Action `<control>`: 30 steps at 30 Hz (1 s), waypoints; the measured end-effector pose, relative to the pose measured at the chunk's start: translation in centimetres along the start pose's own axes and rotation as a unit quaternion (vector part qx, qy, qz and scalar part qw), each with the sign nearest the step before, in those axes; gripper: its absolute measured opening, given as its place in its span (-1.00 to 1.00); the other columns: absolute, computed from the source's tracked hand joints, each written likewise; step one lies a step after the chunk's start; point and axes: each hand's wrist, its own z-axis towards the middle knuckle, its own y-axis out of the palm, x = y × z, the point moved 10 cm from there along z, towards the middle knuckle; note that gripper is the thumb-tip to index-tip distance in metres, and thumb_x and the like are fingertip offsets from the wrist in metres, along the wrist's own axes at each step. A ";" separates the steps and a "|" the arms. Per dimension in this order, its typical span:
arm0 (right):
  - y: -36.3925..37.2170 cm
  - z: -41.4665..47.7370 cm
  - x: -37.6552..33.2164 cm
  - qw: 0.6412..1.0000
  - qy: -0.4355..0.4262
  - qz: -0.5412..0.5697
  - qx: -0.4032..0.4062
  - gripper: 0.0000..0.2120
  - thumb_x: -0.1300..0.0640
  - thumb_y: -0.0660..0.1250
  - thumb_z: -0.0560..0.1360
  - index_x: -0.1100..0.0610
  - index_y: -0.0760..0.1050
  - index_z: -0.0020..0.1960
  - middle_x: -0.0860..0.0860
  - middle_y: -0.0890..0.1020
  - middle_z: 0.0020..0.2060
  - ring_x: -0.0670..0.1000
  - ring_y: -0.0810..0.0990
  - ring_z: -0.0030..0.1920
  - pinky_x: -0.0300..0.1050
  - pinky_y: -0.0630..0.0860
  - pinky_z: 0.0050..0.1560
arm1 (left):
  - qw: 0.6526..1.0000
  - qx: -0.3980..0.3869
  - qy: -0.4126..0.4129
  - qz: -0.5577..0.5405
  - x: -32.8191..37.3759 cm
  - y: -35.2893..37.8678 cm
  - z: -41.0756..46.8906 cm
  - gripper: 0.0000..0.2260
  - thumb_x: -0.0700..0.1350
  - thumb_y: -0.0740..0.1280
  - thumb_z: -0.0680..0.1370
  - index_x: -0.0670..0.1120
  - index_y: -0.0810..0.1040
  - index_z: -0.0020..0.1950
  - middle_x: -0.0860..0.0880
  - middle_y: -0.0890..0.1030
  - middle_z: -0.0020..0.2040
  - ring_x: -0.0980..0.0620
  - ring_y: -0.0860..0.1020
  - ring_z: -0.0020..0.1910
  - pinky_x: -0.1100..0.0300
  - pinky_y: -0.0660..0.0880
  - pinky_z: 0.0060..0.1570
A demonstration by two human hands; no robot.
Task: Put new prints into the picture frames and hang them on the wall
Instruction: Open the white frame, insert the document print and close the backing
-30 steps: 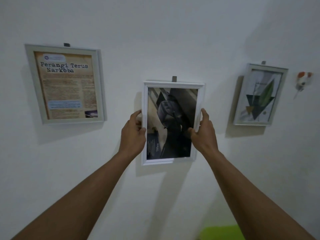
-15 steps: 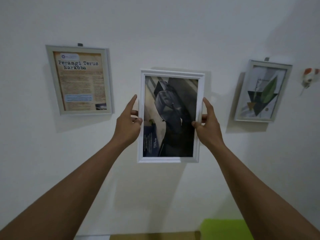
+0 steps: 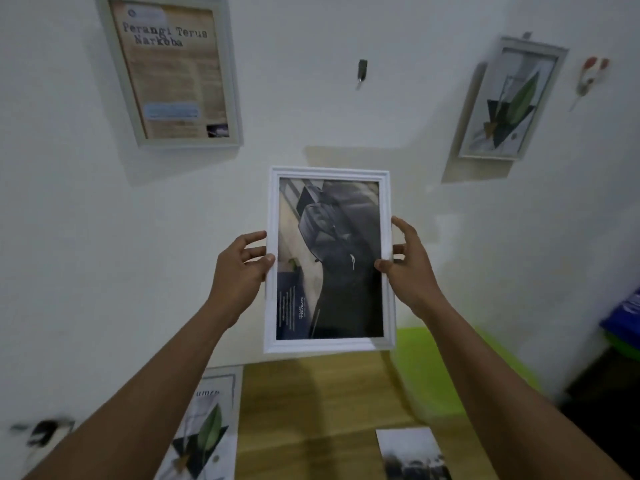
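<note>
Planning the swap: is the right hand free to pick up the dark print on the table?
Probably not yet: right hand and left hand both grip the white frame. The dark print itself lies uncovered on the table, so nothing else blocks it.

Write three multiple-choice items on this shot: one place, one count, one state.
1. Where is the white frame? A on the hook B held below the hook C on the floor
2. How many frames hang on the wall? A one B two C three
3. The hook is: A bare B carrying a frame C hidden by a hand

Key: 1 B, left hand and right hand grip its sides; 2 B, the poster frame and the leaf frame; 3 A, nothing hangs on it.
</note>
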 end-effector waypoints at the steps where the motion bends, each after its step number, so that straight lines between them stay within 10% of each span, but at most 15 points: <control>1: 0.4 -1.1 1.1 1.000 0.012 0.008 0.009 -0.31 0.40 0.37 0.48 -0.17 0.29 0.43 0.01 0.56 0.10 -0.07 0.60 -0.01 -0.14 0.61 -0.12 | 1.000 -0.004 -0.013 -0.001 -1.2 -0.3 -0.7 -0.67 -0.17 0.41 0.54 0.02 0.53 0.30 -0.06 0.64 0.12 0.01 0.64 0.04 0.12 0.62 -0.02; 8: 4.0 -7.4 10.9 0.983 0.161 0.086 0.028 -0.36 0.44 0.38 0.45 -0.13 0.43 0.36 0.15 0.64 0.00 0.10 0.64 0.01 -0.18 0.53 -0.22 | 0.986 -0.056 -0.147 -0.051 -10.0 -0.3 -6.7 -0.71 -0.14 0.40 0.54 0.00 0.58 0.26 -0.06 0.71 0.00 -0.01 0.69 -0.04 0.16 0.62 -0.05; 14: 7.3 -10.9 18.5 0.965 0.241 0.102 0.007 -0.40 0.45 0.39 0.44 -0.03 0.45 0.36 0.19 0.64 -0.03 0.08 0.64 -0.11 -0.14 0.53 -0.22 | 0.961 -0.165 -0.220 -0.014 -18.0 1.1 -12.3 -0.28 -0.32 0.39 0.50 0.30 0.28 0.47 0.00 0.65 0.18 -0.08 0.64 0.11 -0.12 0.58 0.10; 21: 12.8 -12.5 23.5 0.969 0.225 -0.036 -0.098 -0.53 0.13 0.36 0.57 0.04 0.39 0.46 0.03 0.47 0.40 0.06 0.45 0.38 -0.13 0.44 0.25 | 0.973 -0.111 -0.196 0.049 -19.6 1.9 -14.8 -0.39 -0.29 0.43 0.48 0.19 0.40 0.42 0.02 0.65 0.11 0.10 0.67 -0.03 0.20 0.63 -0.19; 30: 18.1 -11.9 18.7 0.951 0.201 0.033 -0.232 -0.33 -0.18 0.23 0.60 -0.21 -0.03 0.59 -0.01 0.37 0.48 0.05 0.47 0.32 0.08 0.46 0.31 | 0.972 -0.147 -0.161 0.091 -18.9 6.3 -16.9 -0.40 -0.34 0.40 0.48 0.05 0.40 0.46 0.11 0.69 0.04 0.14 0.68 -0.03 0.15 0.63 -0.09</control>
